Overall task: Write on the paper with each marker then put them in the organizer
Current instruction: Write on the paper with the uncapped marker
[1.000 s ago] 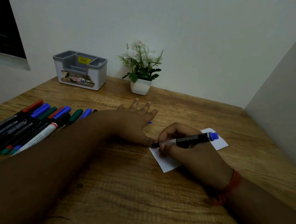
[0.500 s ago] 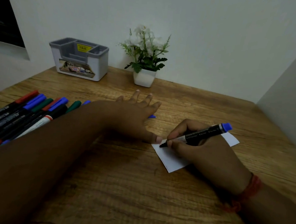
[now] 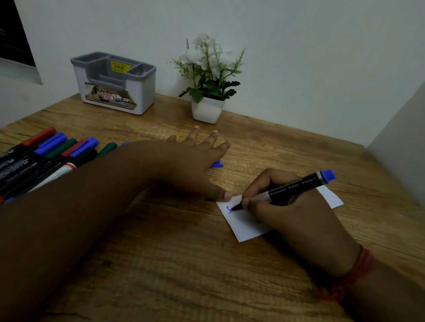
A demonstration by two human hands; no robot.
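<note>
A small white paper lies on the wooden table, right of centre. My right hand grips a black marker with a blue end, its tip on the paper beside a short blue stroke. My left hand lies flat with fingers spread, its thumb pressing the paper's left corner. A blue cap peeks out from under that hand. Several capped markers in red, blue and green lie in a row at the left. The grey and white organizer stands at the back left.
A small white pot with a flowering plant stands at the back, right of the organizer. White walls close the table at the back and on the right. A dark window is at the far left.
The marker tip has drawn a short blue stroke on the paper. My view has shifted slightly, so everything sits a little higher and to the right. My left hand stays flat.
</note>
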